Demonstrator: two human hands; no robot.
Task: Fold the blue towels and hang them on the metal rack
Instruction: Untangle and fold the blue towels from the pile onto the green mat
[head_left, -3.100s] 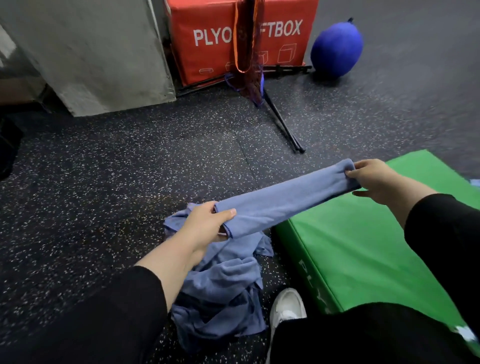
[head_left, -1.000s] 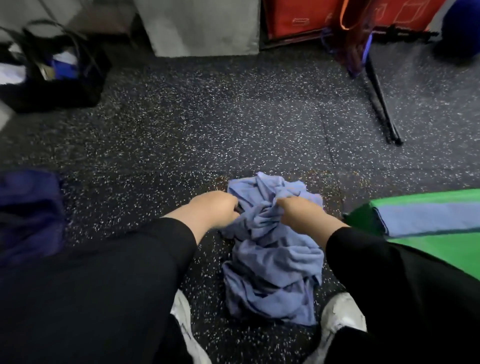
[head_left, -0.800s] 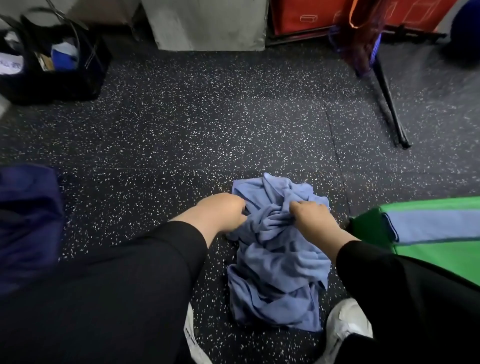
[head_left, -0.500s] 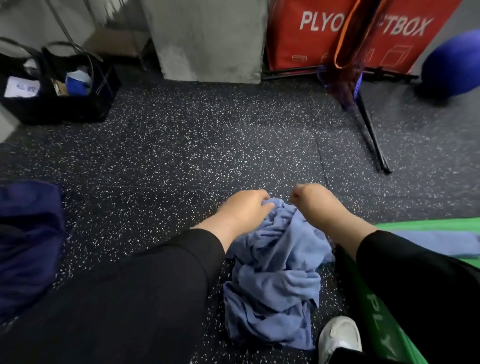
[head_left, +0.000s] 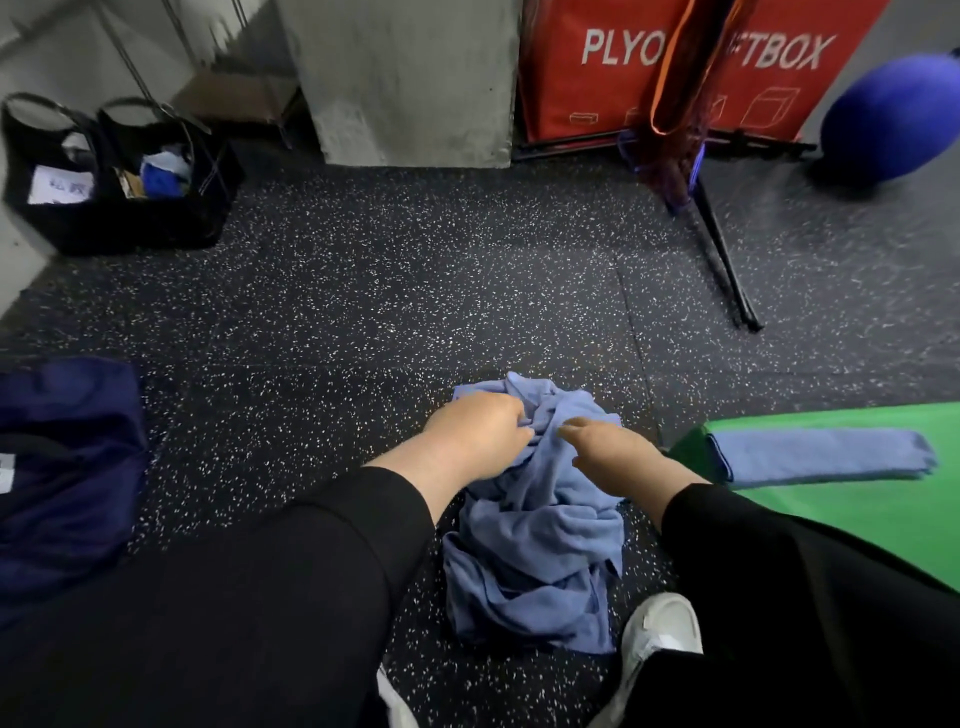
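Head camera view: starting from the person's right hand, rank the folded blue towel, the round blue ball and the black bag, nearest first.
Measured from the right hand:
1. Folded blue towel, lying on the green mat just to the hand's right.
2. Round blue ball, far off at the upper right beside the red box.
3. Black bag, far upper left, across the floor.

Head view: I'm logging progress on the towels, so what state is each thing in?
Towel pile: crumpled on the floor, unfolded.
Folded towel: lying flat on the green mat, not hung.
Left hand: fingers curled into the pile.
Right hand: gripping the pile's top.
Black bags: open, items inside.
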